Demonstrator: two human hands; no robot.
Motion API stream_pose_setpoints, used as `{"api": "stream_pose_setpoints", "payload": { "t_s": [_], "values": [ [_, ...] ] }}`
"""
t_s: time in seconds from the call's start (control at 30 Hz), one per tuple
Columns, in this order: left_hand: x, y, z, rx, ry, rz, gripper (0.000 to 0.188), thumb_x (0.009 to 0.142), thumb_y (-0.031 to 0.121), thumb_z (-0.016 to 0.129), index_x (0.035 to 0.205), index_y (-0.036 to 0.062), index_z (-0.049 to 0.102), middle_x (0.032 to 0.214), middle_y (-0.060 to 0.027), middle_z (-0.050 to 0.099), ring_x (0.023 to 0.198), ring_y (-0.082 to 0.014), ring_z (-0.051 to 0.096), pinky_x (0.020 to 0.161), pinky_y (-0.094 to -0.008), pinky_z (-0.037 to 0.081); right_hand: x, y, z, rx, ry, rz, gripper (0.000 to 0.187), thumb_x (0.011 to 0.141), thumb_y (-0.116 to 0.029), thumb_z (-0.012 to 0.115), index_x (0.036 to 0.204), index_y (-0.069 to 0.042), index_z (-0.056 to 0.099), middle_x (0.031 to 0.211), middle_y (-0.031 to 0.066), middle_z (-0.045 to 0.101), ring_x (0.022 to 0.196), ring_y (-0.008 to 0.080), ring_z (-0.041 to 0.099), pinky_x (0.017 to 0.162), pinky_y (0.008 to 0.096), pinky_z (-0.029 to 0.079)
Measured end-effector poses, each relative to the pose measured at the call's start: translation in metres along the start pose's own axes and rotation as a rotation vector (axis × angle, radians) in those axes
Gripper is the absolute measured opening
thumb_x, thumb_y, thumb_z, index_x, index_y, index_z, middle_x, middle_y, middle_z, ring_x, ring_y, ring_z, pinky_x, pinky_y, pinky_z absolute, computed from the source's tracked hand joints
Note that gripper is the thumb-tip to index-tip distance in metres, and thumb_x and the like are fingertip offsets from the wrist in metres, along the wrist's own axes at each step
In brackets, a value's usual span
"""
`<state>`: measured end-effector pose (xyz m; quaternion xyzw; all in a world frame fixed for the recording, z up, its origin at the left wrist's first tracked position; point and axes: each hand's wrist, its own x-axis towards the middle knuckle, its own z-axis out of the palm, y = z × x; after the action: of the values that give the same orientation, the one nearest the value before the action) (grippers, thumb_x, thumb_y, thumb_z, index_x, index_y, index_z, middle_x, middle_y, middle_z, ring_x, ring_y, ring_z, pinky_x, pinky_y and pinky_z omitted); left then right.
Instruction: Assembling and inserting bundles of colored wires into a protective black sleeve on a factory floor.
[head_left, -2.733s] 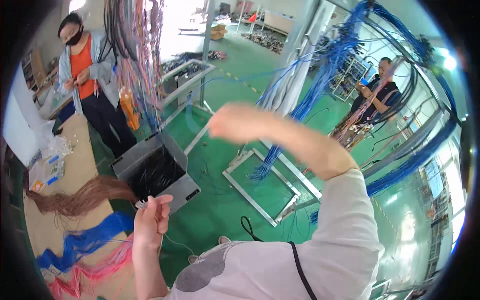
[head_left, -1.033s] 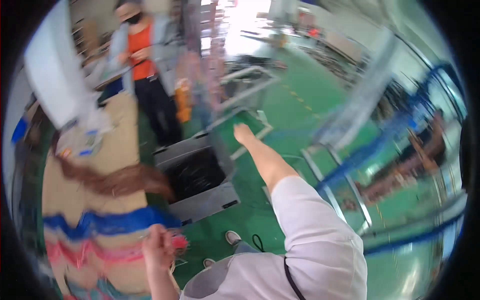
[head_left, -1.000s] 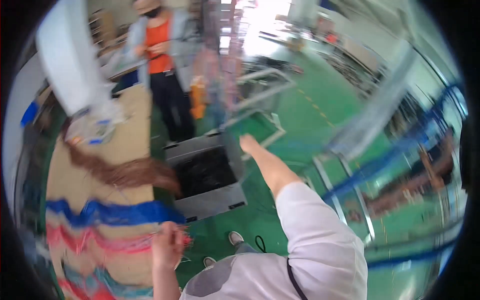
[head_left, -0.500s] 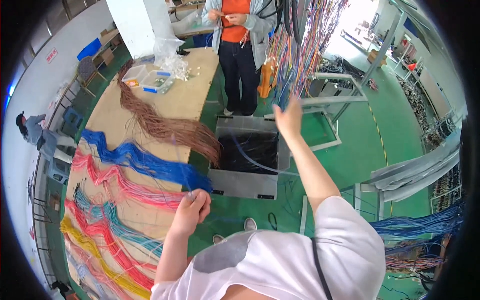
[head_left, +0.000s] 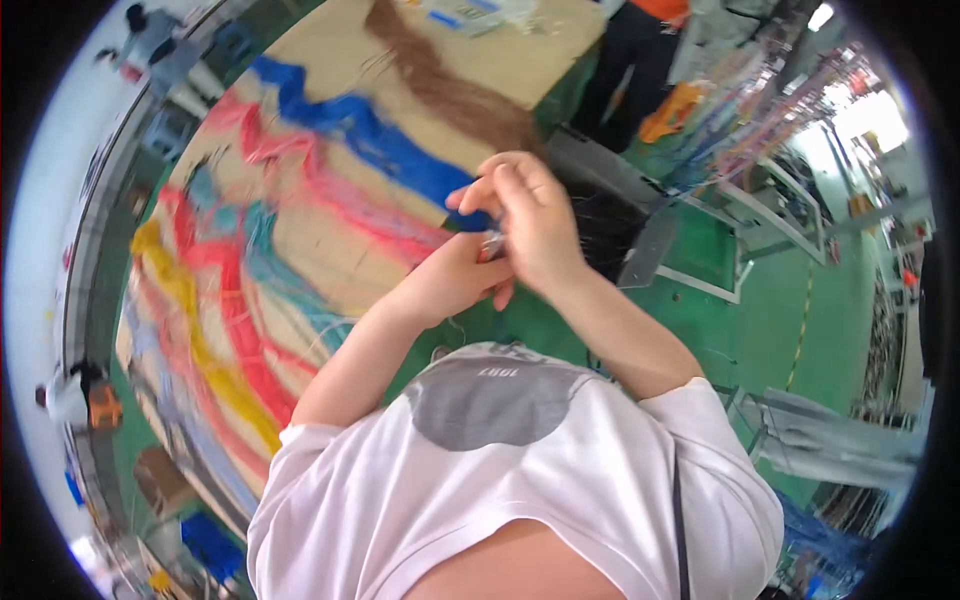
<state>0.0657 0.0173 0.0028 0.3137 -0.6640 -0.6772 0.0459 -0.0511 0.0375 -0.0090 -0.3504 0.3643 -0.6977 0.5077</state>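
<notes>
My left hand (head_left: 452, 281) is closed in front of my chest, its fingertips round a small shiny thing (head_left: 491, 243) too small to make out. Just above and to the right is my right hand (head_left: 538, 222), its fingers loosely bent and apart, slightly smeared by motion. I see nothing plainly held in it. The two hands overlap or touch near the fingertips. Right behind the right fingers lies the end of a blue wire bundle (head_left: 375, 137) at the table edge. A pink wire bundle (head_left: 345, 192) ends beside my left hand.
The wooden table (head_left: 345, 45) carries brown (head_left: 455, 85), teal (head_left: 262, 245), red (head_left: 232, 300) and yellow (head_left: 190, 310) wire bundles. Beyond my hands stands a grey open box (head_left: 600, 160) with dark contents. A person (head_left: 635, 70) stands behind it. Coloured wires (head_left: 745, 130) hang over a metal frame (head_left: 775, 215).
My right hand has come back from the hanging wires to my left hand. My left hand has moved slightly up and right in view. The whole view has turned.
</notes>
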Motion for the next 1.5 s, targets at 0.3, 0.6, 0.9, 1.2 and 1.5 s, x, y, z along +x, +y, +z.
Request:
{"api": "stream_pose_setpoints", "payload": {
  "t_s": [0.3,0.6,0.9,1.2,1.5],
  "values": [
    [-0.005,-0.004,-0.020,-0.196,0.140,0.063,0.004,0.077,0.008,0.049,0.078,0.0033,0.049,0.055,0.0016,0.044,0.043,-0.0050,0.039,0.036,-0.0196,0.025,-0.003,0.014,0.014,-0.212,-0.197,-0.028,0.027,0.091,-0.017,0.032,0.100,0.002,0.049,0.090,0.0148,0.060,0.086,0.0203,0.057,0.077,0.0280,0.044],
    [-0.001,-0.032,-0.036,-0.424,0.042,0.050,0.004,0.079,0.006,0.045,0.078,0.0040,0.048,0.061,0.0028,0.043,0.052,-0.0043,0.039,0.043,-0.0178,0.029,-0.012,0.037,0.011,-0.576,0.071,-0.113,0.016,0.085,-0.008,0.045,0.092,0.002,0.056,0.083,0.0086,0.061,0.081,0.0130,0.056,0.073,0.0242,0.044],
    [0.016,-0.066,-0.037,-0.233,-0.060,-0.054,0.014,0.080,0.006,0.041,0.071,0.0040,0.051,0.054,-0.0005,0.044,0.047,-0.0068,0.038,0.041,-0.0204,0.029,-0.026,0.052,-0.010,-1.156,-0.122,-0.038,0.021,0.085,-0.018,0.043,0.086,-0.001,0.055,0.081,0.0136,0.059,0.075,0.0283,0.058,0.064,0.0333,0.046],
    [0.080,-0.050,-0.020,-0.365,0.052,-0.141,0.014,0.083,0.006,0.046,0.095,0.0003,0.043,0.068,-0.0006,0.047,0.055,-0.0058,0.039,0.047,-0.0183,0.031,0.001,0.058,-0.068,-1.059,0.224,0.188,0.016,0.082,-0.018,0.046,0.082,-0.003,0.051,0.067,0.0157,0.058,0.062,0.0302,0.058,0.053,0.0354,0.044],
    [0.155,-0.057,0.007,0.093,0.268,-0.345,0.011,0.084,0.007,0.044,0.083,-0.0009,0.050,0.062,0.0001,0.048,0.055,-0.0069,0.042,0.047,-0.0211,0.031,0.036,0.092,-0.150,-0.480,0.064,0.394,0.023,0.084,-0.021,0.047,0.077,0.001,0.048,0.066,0.0185,0.056,0.060,0.0335,0.055,0.053,0.0383,0.040]
  ]
}}
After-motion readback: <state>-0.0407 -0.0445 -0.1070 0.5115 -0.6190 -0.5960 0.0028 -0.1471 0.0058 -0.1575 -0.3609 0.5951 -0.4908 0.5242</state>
